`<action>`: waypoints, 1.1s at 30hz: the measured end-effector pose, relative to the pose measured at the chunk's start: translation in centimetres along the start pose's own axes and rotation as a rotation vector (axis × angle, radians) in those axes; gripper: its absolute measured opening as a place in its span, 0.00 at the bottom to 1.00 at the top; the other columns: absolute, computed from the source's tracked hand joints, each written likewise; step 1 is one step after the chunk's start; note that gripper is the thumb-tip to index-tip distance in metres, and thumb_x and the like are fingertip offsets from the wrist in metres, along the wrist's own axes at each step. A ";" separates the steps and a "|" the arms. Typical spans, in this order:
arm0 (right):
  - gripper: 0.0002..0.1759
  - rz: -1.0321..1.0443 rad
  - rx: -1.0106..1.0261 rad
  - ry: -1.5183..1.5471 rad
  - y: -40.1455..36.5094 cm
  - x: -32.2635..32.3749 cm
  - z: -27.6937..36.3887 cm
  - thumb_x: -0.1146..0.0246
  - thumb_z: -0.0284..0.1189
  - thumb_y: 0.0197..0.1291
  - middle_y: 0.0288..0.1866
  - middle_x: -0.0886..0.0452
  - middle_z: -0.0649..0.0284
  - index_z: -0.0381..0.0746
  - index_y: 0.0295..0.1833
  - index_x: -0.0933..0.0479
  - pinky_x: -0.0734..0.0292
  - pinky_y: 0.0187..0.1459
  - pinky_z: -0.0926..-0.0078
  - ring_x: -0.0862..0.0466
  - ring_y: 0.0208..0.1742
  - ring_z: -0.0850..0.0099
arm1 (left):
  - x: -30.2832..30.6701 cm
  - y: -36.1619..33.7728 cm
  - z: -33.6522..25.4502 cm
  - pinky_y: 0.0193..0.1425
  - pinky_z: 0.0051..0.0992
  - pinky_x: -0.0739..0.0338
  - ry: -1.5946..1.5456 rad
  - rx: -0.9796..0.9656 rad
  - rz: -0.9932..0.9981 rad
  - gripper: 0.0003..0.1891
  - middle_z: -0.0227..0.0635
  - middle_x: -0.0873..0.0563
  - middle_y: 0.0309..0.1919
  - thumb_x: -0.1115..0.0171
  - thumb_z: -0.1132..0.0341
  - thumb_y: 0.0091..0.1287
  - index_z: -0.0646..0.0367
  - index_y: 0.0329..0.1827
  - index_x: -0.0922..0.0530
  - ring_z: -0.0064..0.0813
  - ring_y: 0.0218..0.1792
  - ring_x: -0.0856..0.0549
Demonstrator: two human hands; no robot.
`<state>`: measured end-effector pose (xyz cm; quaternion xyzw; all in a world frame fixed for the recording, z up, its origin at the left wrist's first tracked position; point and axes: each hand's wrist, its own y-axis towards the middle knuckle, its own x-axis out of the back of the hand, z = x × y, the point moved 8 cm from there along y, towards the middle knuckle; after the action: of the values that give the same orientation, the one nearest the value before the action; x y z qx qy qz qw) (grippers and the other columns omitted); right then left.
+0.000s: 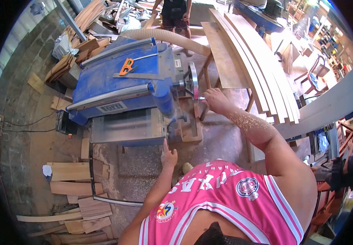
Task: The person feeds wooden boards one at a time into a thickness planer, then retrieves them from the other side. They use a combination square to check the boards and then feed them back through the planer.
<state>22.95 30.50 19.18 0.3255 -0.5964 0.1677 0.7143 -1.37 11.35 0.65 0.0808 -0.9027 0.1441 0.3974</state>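
My right hand is closed round the small handle of the handwheel on the right side of a blue thickness planer. Wood shavings cling to that forearm. Lower down, my left hand holds nothing; its index finger stretches up to the front right corner of the planer's metal table, with the thumb apart. On top of the machine lie an orange-handled tool, which looks like a square or saw, and a flat metal strip.
Long boards rest on a stand to the right. A ribbed hose runs behind the planer. Wood offcuts lie on the floor at left, near a cable. One person stands at the back, another at far right.
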 end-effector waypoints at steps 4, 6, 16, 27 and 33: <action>0.13 -0.004 0.025 0.004 0.1 -0.2 -0.1 0.39 0.37 0.62 0.41 0.22 0.59 0.39 0.44 0.25 0.31 0.51 0.63 0.22 0.48 0.61 | 0.3 -0.2 -0.3 0.51 0.47 0.21 -0.010 -0.031 -0.016 0.42 0.59 0.23 0.58 0.39 0.65 0.62 0.48 0.78 0.52 0.52 0.46 0.15; 0.13 -0.007 0.023 0.016 0.0 0.0 0.0 0.40 0.37 0.62 0.41 0.22 0.59 0.39 0.44 0.25 0.31 0.51 0.63 0.22 0.48 0.61 | 0.3 -0.3 -0.4 0.50 0.47 0.21 -0.014 -0.052 -0.031 0.42 0.58 0.24 0.59 0.39 0.65 0.62 0.48 0.78 0.52 0.52 0.46 0.15; 0.14 0.087 -0.007 0.066 0.6 0.9 -0.3 0.40 0.36 0.62 0.40 0.22 0.59 0.38 0.47 0.24 0.33 0.52 0.63 0.23 0.48 0.60 | 0.5 -0.2 -0.6 0.49 0.46 0.20 -0.001 -0.047 -0.029 0.44 0.57 0.25 0.61 0.38 0.66 0.62 0.47 0.78 0.54 0.49 0.47 0.15; 0.14 -0.035 -0.068 0.060 10.0 5.3 -7.2 0.39 0.37 0.63 0.44 0.20 0.57 0.39 0.48 0.22 0.32 0.55 0.61 0.22 0.51 0.59 | -0.6 -0.5 0.9 0.50 0.44 0.20 -0.051 0.013 -0.002 0.43 0.54 0.23 0.58 0.38 0.66 0.61 0.46 0.78 0.52 0.48 0.48 0.15; 0.13 -0.137 -0.049 0.047 10.1 4.7 -7.7 0.39 0.38 0.62 0.42 0.19 0.59 0.40 0.46 0.22 0.30 0.54 0.62 0.21 0.51 0.61 | 0.7 -0.9 -0.5 0.49 0.45 0.20 -0.004 0.038 0.005 0.42 0.53 0.20 0.54 0.38 0.65 0.62 0.46 0.78 0.51 0.48 0.47 0.15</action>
<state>23.45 42.30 25.80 0.3440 -0.5598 0.1115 0.7456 -1.26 10.68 1.62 0.0863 -0.9007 0.1623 0.3937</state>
